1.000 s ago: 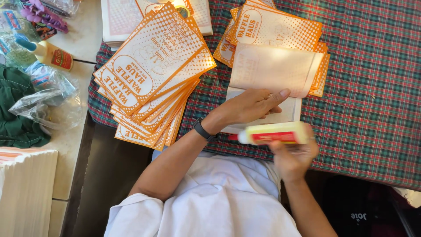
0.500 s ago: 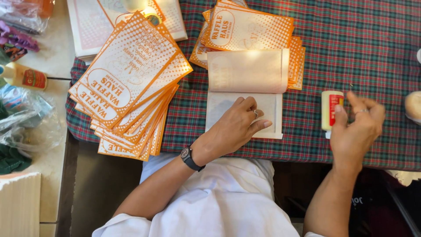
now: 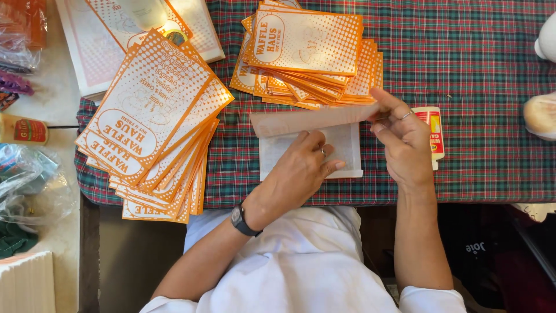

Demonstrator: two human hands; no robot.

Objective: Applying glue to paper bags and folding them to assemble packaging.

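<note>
Where the plaid cloth (image 3: 492, 69) meets its left edge, fanned orange bags (image 3: 153, 124), a second stack (image 3: 313, 49) further back. Between them, nearer, a pale bag (image 3: 310, 142) lying flat, its top flap partly folded. Left hand (image 3: 298, 174) pressing palm-down on it, fingers spread, gripping nothing. Right hand (image 3: 402, 142) pinching the flap's right end. Just beyond, a glue bottle (image 3: 434, 133).
</note>
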